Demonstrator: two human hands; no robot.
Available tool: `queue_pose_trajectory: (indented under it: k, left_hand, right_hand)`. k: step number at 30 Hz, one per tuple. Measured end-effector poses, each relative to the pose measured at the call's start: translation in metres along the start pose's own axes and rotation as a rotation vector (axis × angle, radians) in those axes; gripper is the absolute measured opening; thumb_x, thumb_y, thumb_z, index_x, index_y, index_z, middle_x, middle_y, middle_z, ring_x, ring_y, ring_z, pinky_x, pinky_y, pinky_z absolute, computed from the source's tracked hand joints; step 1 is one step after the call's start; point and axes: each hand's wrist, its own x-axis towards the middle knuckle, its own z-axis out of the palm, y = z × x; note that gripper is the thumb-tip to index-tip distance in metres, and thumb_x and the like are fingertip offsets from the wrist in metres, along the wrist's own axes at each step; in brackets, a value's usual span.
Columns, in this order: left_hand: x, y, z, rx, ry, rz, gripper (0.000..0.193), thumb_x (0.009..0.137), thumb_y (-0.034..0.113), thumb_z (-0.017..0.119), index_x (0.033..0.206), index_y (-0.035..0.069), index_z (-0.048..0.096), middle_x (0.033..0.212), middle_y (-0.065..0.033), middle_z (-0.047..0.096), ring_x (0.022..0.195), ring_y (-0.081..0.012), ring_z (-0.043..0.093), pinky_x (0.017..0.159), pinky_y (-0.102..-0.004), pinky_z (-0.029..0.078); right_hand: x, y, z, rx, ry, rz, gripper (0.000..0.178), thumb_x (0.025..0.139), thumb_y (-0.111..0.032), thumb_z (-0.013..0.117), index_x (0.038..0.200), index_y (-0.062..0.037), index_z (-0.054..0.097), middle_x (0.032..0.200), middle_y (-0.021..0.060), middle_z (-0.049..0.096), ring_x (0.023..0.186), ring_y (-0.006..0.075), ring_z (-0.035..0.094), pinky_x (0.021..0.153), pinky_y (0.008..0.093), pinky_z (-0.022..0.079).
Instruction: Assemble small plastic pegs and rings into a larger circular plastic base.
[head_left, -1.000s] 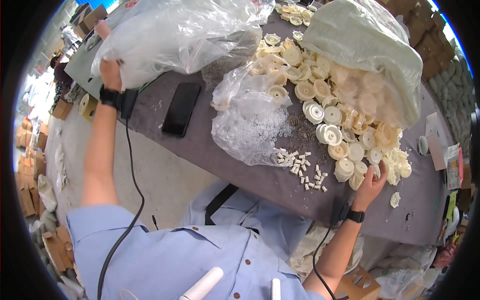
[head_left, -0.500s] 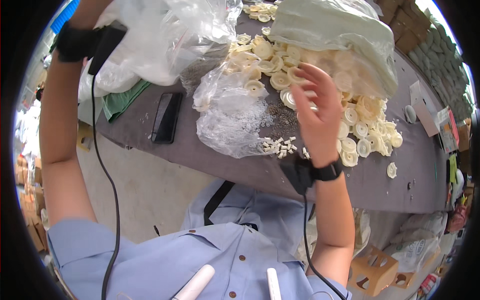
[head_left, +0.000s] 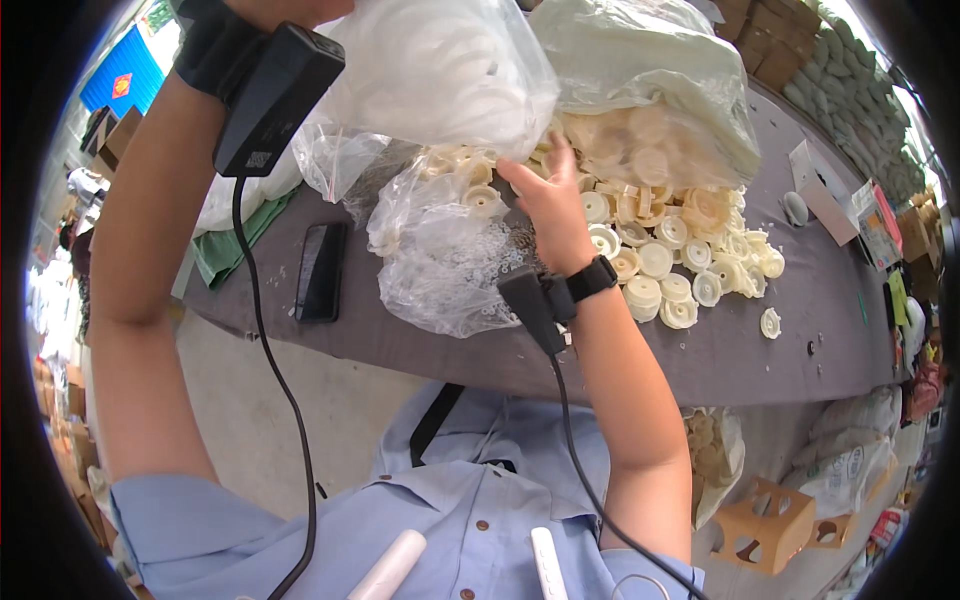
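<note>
Left hand [head_left: 285, 8] | by translucent bag [head_left: 450, 80] | long axis slants down rightward

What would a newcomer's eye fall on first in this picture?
Probably the big, cloudy plastic bag at the top centre, with the left hand at its left by the upper edge and the right hand just below. Next comes the heap of cream round parts right of centre on the grey table, then the black phone at the left.
</note>
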Motion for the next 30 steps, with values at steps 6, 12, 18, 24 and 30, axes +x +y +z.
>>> queue_pose_trajectory:
  k: [6, 12, 18, 24, 30]
  left_hand:
    - [-0.003, -0.009, -0.003, -0.084, -0.059, 0.101, 0.028, 0.094, 0.017, 0.035, 0.083, 0.004, 0.057, 0.079, -0.0101, 0.063, 0.070, -0.0194, 0.061, 0.070, -0.0350, 0.051]
    - [-0.019, -0.020, 0.008, -0.217, 0.004, -0.080, 0.039, 0.095, 0.031, 0.032, 0.083, 0.005, 0.059, 0.079, -0.0110, 0.063, 0.071, -0.0243, 0.061, 0.075, -0.0406, 0.049]
    - [-0.026, -0.019, 0.027, -0.284, -0.055, 0.026, 0.041, 0.095, 0.033, 0.031, 0.087, 0.004, 0.058, 0.083, -0.0118, 0.063, 0.077, -0.0248, 0.061, 0.078, -0.0403, 0.048]
    - [-0.029, -0.028, -0.014, -0.107, 0.053, 0.067, 0.033, 0.095, 0.027, 0.038, 0.102, 0.000, 0.055, 0.094, -0.0094, 0.062, 0.084, -0.0190, 0.060, 0.079, -0.0324, 0.048]
    - [-0.018, -0.048, -0.037, -0.174, -0.264, -0.054, 0.041, 0.098, 0.027, 0.026, 0.120, -0.004, 0.043, 0.118, -0.0136, 0.054, 0.107, -0.0244, 0.054, 0.098, -0.0372, 0.041]
  right_hand:
    - [0.008, 0.022, -0.016, 0.477, -0.201, 0.319, 0.036, 0.084, -0.015, 0.057, 0.118, -0.0048, 0.046, 0.114, 0.0111, 0.052, 0.097, 0.0262, 0.056, 0.083, 0.0366, 0.047]
    - [0.004, 0.023, -0.011, 0.172, -0.103, 0.353, 0.067, 0.082, -0.010, 0.057, 0.137, -0.0010, 0.021, 0.134, 0.0193, 0.032, 0.121, 0.0340, 0.038, 0.093, 0.0459, 0.040]
    - [0.006, 0.031, -0.005, 0.468, -0.138, 0.435, 0.068, 0.082, -0.008, 0.057, 0.138, -0.0026, 0.019, 0.136, 0.0185, 0.029, 0.119, 0.0345, 0.041, 0.092, 0.0463, 0.042]
    - [0.019, 0.022, -0.023, 0.614, -0.052, 0.259, 0.023, 0.086, -0.012, 0.054, 0.108, -0.0055, 0.051, 0.099, 0.0068, 0.059, 0.087, 0.0173, 0.058, 0.078, 0.0353, 0.049]
    - [0.012, 0.016, -0.002, -0.107, 0.044, -0.082, 0.057, 0.071, -0.015, 0.069, 0.120, 0.0009, 0.044, 0.123, 0.0158, 0.043, 0.104, 0.0240, 0.051, 0.082, 0.0351, 0.046]
